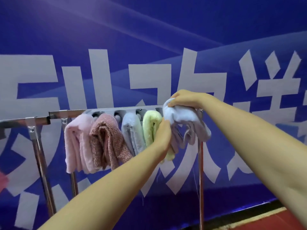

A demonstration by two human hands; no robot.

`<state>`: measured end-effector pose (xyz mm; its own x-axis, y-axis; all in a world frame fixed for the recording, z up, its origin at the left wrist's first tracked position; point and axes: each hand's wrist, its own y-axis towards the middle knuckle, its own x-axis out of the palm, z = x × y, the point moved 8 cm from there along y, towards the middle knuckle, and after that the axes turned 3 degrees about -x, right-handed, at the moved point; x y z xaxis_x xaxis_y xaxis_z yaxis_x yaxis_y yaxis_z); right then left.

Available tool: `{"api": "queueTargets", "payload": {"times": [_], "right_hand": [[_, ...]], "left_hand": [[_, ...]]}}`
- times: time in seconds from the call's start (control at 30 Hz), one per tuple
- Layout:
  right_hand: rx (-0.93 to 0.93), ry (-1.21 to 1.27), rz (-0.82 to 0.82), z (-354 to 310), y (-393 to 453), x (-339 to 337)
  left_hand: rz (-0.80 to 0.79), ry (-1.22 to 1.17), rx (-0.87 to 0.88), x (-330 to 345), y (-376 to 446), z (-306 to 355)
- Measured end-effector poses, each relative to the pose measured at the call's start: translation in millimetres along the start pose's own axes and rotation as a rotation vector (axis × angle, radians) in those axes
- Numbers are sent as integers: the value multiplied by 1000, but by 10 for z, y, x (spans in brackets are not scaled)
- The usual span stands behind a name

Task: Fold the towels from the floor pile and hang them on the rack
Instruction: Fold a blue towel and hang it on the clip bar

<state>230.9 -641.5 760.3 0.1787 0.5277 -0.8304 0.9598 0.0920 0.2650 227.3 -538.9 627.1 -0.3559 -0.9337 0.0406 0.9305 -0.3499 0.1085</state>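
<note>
A chrome rack (69, 112) runs across the middle with several folded towels hung on its hooks: a pale pink towel (74, 143), a rust patterned towel (106, 140), a light blue towel (132, 133) and a lime green towel (150, 125). At the rack's right end a lavender-blue towel (187, 122) is draped over the bar. My right hand (184, 98) grips its top from above. My left hand (163, 135) holds its hanging left side, just beside the green towel. The floor pile is out of view.
A blue banner wall (149, 39) with large white characters stands close behind the rack. The rack's chrome uprights (41, 163) and a right post (201, 180) go down to the floor. A red floor strip (274, 219) shows at the lower right.
</note>
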Motion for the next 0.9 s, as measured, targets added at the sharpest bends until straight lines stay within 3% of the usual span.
{"api": "queueTargets", "payload": {"times": [0.03, 0.3, 0.4, 0.47, 0.57, 0.67, 0.8, 0.9], "right_hand": [[9, 21, 23, 44, 49, -13], [74, 221, 186, 455, 222, 67], [68, 185, 312, 490, 209, 15], [77, 165, 359, 490, 154, 13], [87, 191, 375, 495, 18, 68], [76, 269, 356, 465, -120, 143], [53, 161, 335, 365, -257, 211], [0, 124, 541, 221, -456, 179]], "left_hand": [[83, -75, 29, -13, 38, -10], [77, 116, 137, 88, 402, -17], [97, 54, 82, 91, 346, -38], [117, 109, 160, 94, 300, -10], [134, 147, 211, 87, 250, -13], [119, 157, 143, 108, 259, -41], [116, 201, 82, 61, 268, -164], [62, 164, 111, -10, -202, 9]]}}
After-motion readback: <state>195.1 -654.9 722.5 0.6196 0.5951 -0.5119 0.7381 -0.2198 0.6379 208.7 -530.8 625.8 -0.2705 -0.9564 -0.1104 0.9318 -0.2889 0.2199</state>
